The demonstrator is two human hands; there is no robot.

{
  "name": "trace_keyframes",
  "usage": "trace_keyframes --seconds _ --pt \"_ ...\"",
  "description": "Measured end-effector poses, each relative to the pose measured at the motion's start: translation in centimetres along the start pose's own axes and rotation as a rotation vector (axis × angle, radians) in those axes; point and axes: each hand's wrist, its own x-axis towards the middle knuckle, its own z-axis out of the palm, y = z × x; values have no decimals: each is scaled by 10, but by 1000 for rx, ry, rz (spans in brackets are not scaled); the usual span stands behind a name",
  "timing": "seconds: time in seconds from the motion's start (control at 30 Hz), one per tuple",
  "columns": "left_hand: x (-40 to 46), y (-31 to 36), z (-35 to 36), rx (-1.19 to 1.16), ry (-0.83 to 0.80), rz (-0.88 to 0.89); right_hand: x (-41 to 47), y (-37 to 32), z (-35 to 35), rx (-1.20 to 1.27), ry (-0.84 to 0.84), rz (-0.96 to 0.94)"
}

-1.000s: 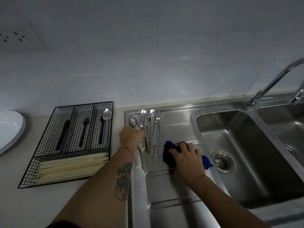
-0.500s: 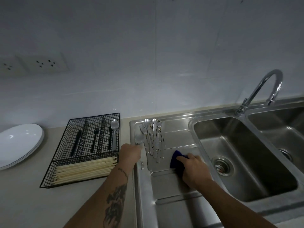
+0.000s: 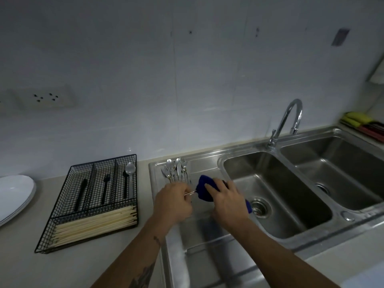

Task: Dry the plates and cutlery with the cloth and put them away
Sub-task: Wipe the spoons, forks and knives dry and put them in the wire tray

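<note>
Above the ribbed stainless-steel draining board point(image 3: 199, 242), the left hand point(image 3: 173, 201) has its grip curled around the thin metal handle of a piece of silver cutlery point(image 3: 190, 193); the other end of that piece is buried in the dark blue cloth point(image 3: 202, 189), so its type cannot be told. The right hand point(image 3: 225, 199) has its grip wrapped over the cloth, fingers pressed on the top fold, and one cloth corner hangs toward the drain of the near steel sink basin point(image 3: 276, 196). Just behind the left hand, a loose cluster of silver spoons and forks point(image 3: 176, 170) lies on the draining board, its handles partly hidden by the knuckles. To the left on the pale table point(image 3: 25, 265) stands a black wire-mesh cutlery tray point(image 3: 91, 201): its three rear compartments hold black-handled pieces and one silver spoon point(image 3: 130, 172), and the front compartment holds pale chopsticks point(image 3: 95, 224). A stack of white plates point(image 3: 14, 194) sits at the left edge. A curved chrome tap point(image 3: 287, 119) rises behind the sink, with a second basin point(image 3: 340, 169) beyond.
</note>
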Motion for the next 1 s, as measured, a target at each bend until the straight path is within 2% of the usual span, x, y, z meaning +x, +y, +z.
trace_keyframes --seconds 0.1,0.23,0.37,0.53,0.67,0.73,0.87,0.93,1.0 --pt "-7 3 0 -14 8 35 -9 -1 -3 -29 14 32" --pt "-7 8 -6 -62 32 35 -16 -9 -4 -86 31 -36" --pt "-11 9 -9 -21 -5 34 -20 1 -12 -76 39 79" --pt "-8 9 -11 -21 12 59 -23 -5 -12 -100 48 -65" --pt "-10 3 -15 36 10 88 -26 24 -14 24 44 147" --pt "-10 0 -16 48 3 94 -28 33 -17 92 122 185" --pt "-6 3 -16 36 -58 73 -29 16 -30 184 344 86" --pt "-3 10 -16 -30 -78 62 -29 0 -30 175 347 -17" --pt "-1 15 -18 -89 -106 47 -30 -7 -18 143 272 -90"
